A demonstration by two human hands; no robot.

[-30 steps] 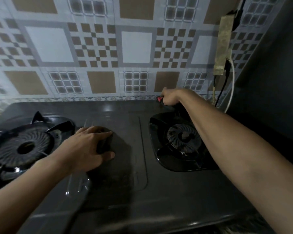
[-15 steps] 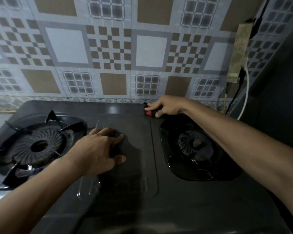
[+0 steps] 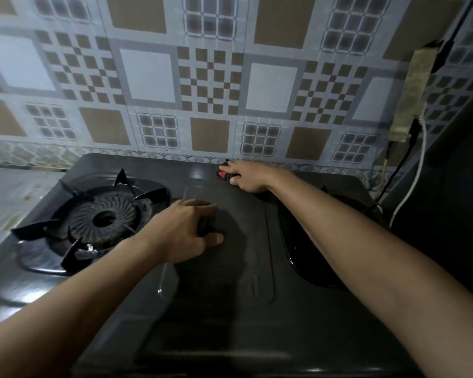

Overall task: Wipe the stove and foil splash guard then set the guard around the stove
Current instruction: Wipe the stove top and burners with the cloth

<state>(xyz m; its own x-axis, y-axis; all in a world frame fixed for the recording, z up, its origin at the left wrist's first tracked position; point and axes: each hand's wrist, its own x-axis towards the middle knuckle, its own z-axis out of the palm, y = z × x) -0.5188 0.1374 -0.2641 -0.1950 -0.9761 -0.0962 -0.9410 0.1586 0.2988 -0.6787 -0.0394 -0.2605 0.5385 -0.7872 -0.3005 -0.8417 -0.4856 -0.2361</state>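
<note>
The dark two-burner stove (image 3: 257, 309) fills the lower view. My right hand (image 3: 246, 175) reaches to the stove's back edge near the middle and pinches a small red and black thing (image 3: 222, 174) against the top. My left hand (image 3: 180, 233) rests on the stove's middle panel, fingers and thumb curled round a small dark thing (image 3: 204, 227) that I cannot identify. The left burner (image 3: 101, 219) carries its black pot support. My right forearm partly hides the right burner well (image 3: 306, 257).
A patterned tiled wall (image 3: 210, 85) rises right behind the stove. A power strip (image 3: 411, 96) with black and white cables hangs at the right. A pale shiny surface (image 3: 14, 197) lies left of the stove. A dark wall closes the right side.
My right hand has slid left along the stove's back edge, from behind the right burner to the middle, with the red and black thing. My left hand has stayed on the middle panel.
</note>
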